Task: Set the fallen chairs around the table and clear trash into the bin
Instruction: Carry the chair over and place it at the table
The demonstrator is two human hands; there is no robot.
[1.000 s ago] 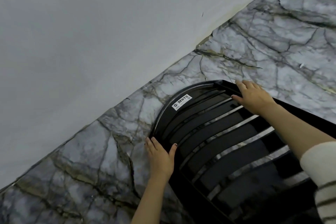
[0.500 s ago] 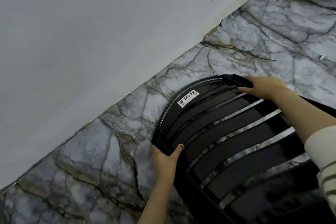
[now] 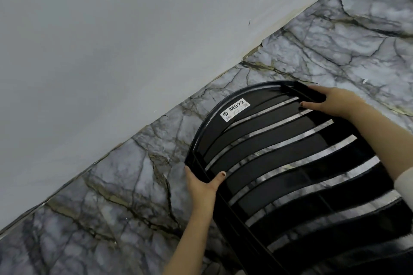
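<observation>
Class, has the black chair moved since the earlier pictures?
Yes. The chair has shifted up-frame, its top nearer the wall, judged against the floor veins.

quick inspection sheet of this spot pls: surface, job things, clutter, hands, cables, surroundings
surface: grey marble-patterned floor with dark veins.
job's things: glossy black plastic slatted chair, only its back in view, with a white label reading M972 near the top rail; no table or bin in view.
clutter: small white scrap on the floor beyond the chair.
grippers: left hand grips the left edge of the chair back, thumb over the slats; right hand grips the top right edge.
cables: nothing seen.
surroundings: plain pale grey wall meets the floor, the seam chipped in places.
</observation>
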